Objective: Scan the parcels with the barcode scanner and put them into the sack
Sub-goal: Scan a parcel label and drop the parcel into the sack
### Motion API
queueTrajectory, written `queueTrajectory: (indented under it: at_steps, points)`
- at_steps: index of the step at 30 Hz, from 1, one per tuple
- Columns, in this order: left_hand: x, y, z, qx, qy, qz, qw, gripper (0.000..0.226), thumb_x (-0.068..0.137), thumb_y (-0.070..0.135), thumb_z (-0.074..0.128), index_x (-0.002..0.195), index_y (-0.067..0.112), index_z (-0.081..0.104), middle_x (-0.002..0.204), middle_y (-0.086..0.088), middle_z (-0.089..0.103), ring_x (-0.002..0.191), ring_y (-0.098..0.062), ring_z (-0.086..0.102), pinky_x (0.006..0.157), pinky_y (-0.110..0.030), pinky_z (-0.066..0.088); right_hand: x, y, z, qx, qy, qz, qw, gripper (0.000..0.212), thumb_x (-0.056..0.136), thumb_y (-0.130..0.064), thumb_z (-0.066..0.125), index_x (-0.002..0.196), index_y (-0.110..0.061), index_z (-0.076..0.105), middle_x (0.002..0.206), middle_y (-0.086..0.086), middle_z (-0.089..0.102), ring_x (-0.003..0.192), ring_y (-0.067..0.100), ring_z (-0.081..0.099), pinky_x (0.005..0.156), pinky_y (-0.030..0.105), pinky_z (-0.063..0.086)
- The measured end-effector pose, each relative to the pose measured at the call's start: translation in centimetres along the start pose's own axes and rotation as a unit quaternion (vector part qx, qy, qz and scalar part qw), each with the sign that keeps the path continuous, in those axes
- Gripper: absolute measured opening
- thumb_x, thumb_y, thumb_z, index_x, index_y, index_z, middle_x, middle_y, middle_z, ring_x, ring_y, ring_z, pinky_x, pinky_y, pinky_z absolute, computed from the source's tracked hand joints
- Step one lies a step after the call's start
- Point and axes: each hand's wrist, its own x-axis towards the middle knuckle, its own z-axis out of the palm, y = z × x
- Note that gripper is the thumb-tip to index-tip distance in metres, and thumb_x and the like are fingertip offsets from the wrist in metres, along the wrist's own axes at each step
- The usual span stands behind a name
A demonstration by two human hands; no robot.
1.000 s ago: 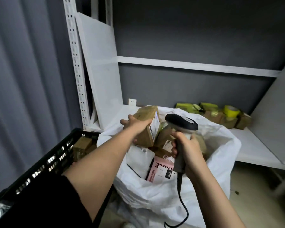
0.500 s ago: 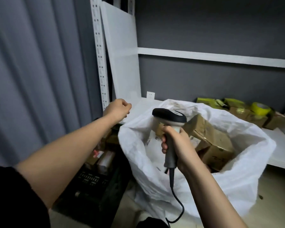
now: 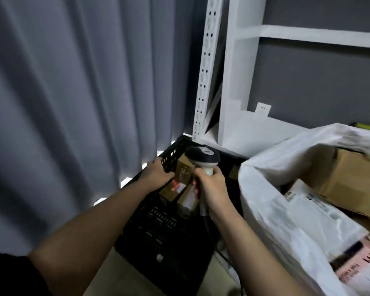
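My right hand [image 3: 213,190] grips the handle of the barcode scanner [image 3: 203,158], whose black and white head points over the black crate [image 3: 171,233]. My left hand [image 3: 157,174] reaches into the crate and holds a small brown parcel [image 3: 184,171] upright. More brown parcels [image 3: 187,200] lie in the crate below. The white sack [image 3: 271,167] stands to the right, open, with a large cardboard box [image 3: 348,184] and flat mailers [image 3: 308,201] inside.
A grey curtain [image 3: 83,103] hangs at the left. A white metal shelf rack [image 3: 229,82] stands behind the crate against a dark wall. The scanner cable [image 3: 207,221] drops towards the floor between crate and sack.
The parcel held a second ago now lies in the sack. My view swung left. My left hand went down into the crate and took a small parcel; the scanner followed over the crate.
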Motion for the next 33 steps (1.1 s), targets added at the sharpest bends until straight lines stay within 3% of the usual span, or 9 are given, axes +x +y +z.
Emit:
queueTrajectory:
  at_steps: [5, 11, 18, 22, 24, 26, 33]
  points:
    - [7.9, -2.0, 5.3, 0.099, -0.040, 0.011, 0.994, 0.090, 0.082, 0.041, 0.070, 0.150, 0.015, 0.016, 0.148, -0.020, 0.022, 0.133, -0.038, 0.034, 0.108, -0.044, 0.035, 9.0, 4.8, 1.2, -0.026, 0.078, 0.006, 0.997, 0.030, 0.078, -0.021, 0.070, 0.101, -0.008, 0.058, 0.078, 0.008, 0.062, 0.063, 0.018, 0.056, 0.061, 0.032, 0.045]
    - [15.8, -1.5, 10.8, 0.175, -0.012, 0.034, 0.984, 0.102, 0.080, 0.049, 0.068, 0.152, 0.022, 0.001, 0.157, -0.017, 0.000, 0.142, -0.036, 0.015, 0.108, -0.048, 0.030, 16.1, 7.0, -0.1, -0.031, 0.097, 0.035, 0.994, 0.011, 0.087, -0.009, 0.062, 0.093, -0.010, 0.053, 0.057, 0.001, 0.053, 0.039, 0.011, 0.045, 0.046, 0.025, 0.038]
    - [22.7, -1.1, 15.1, 0.231, 0.032, 0.058, 0.971, 0.107, 0.075, 0.063, 0.066, 0.153, 0.035, -0.002, 0.157, -0.017, 0.001, 0.141, -0.037, 0.016, 0.107, -0.050, 0.029, 19.8, 8.6, -1.2, -0.032, 0.103, 0.070, 0.992, 0.014, 0.087, -0.012, 0.063, 0.090, -0.011, 0.049, 0.054, 0.001, 0.051, 0.035, 0.011, 0.042, 0.041, 0.022, 0.033]
    - [25.2, -1.0, 17.1, 0.228, 0.016, 0.037, 0.973, 0.088, 0.079, 0.066, 0.060, 0.150, 0.039, 0.015, 0.155, -0.017, 0.009, 0.136, -0.038, 0.025, 0.104, -0.047, 0.033, 20.8, 9.0, -1.8, -0.013, 0.104, 0.071, 0.992, 0.015, 0.088, -0.010, 0.062, 0.091, -0.009, 0.048, 0.053, 0.002, 0.049, 0.032, 0.011, 0.039, 0.035, 0.020, 0.031]
    - [25.3, -1.2, 17.7, 0.207, 0.045, 0.034, 0.977, 0.078, 0.080, 0.060, 0.063, 0.145, 0.033, 0.029, 0.144, -0.019, 0.025, 0.128, -0.038, 0.035, 0.096, -0.044, 0.040, 20.9, 9.0, -1.9, -0.013, 0.100, 0.068, 0.993, 0.015, 0.088, -0.011, 0.062, 0.091, -0.009, 0.048, 0.054, 0.003, 0.049, 0.033, 0.011, 0.039, 0.035, 0.021, 0.032]
    - [24.9, -1.6, 17.4, 0.152, 0.067, 0.022, 0.986, 0.082, 0.075, 0.052, 0.071, 0.141, 0.026, 0.031, 0.136, -0.018, 0.031, 0.121, -0.038, 0.041, 0.088, -0.043, 0.043, 20.8, 9.1, -2.0, -0.014, 0.103, 0.062, 0.993, 0.015, 0.088, -0.011, 0.063, 0.090, -0.009, 0.048, 0.054, 0.003, 0.049, 0.033, 0.011, 0.039, 0.035, 0.021, 0.031]
    - [19.3, -3.1, 11.6, -0.083, 0.080, -0.050, 0.992, 0.114, 0.069, 0.035, 0.081, 0.151, 0.014, 0.005, 0.149, -0.018, 0.017, 0.133, -0.038, 0.032, 0.105, -0.047, 0.035, 17.7, 8.4, -0.9, -0.031, 0.106, 0.045, 0.993, 0.015, 0.084, -0.010, 0.064, 0.091, -0.009, 0.050, 0.055, 0.004, 0.053, 0.035, 0.010, 0.043, 0.043, 0.023, 0.036]
